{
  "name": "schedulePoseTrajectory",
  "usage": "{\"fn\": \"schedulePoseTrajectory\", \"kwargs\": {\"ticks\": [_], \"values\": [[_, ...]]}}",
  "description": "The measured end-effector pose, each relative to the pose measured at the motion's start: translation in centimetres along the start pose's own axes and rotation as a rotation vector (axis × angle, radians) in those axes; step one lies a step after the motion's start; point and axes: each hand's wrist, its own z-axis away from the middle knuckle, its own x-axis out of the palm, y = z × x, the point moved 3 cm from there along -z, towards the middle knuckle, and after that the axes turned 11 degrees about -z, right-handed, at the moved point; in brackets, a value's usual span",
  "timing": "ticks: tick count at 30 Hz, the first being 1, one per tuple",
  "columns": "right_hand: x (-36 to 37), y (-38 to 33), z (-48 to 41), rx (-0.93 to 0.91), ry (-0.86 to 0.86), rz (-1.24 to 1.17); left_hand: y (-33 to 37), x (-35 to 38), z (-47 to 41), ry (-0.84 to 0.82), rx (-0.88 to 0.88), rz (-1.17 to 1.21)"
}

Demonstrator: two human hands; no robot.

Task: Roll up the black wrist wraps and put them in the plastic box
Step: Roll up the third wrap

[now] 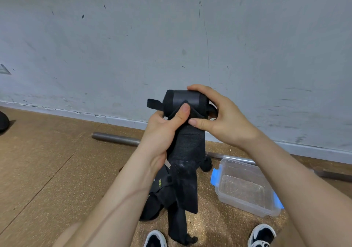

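I hold a black wrist wrap (185, 147) up in front of the wall, its top part wound into a roll and its loose tail hanging down towards the floor. My left hand (163, 130) grips the wrap just under the roll, thumb pressed on the front. My right hand (219, 117) cups the roll from the right and above. More black wrist wraps (160, 195) lie in a heap on the floor below. The clear plastic box (245, 204) with blue clips stands open on the floor to the right, with nothing in it.
A steel barbell (116, 138) lies along the base of the grey wall (171, 37). The floor is brown cork-like matting (47, 170). Two black-and-white shoes (155, 239) show at the bottom edge. A dark round object (3, 121) sits at the far left.
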Motion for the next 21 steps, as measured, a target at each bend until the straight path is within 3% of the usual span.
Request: {"fn": "schedulePoseTrajectory", "kwargs": {"ticks": [3,6,10,21], "values": [[-0.7,-0.4,0.2,0.144,-0.067,-0.203,0.3,-0.3,0.0,0.026,0.022,0.024],[-0.9,-0.3,0.4,0.291,-0.022,-0.422,0.3,-0.1,-0.2,0.003,0.045,0.02],[-0.9,0.3,0.6,0.391,0.018,-0.528,0.2,-0.3,-0.4,-0.017,0.061,-0.023],[-0.9,-0.2,0.3,0.072,0.215,-0.089,-0.3,0.1,-0.3,-0.074,-0.049,-0.069]]}}
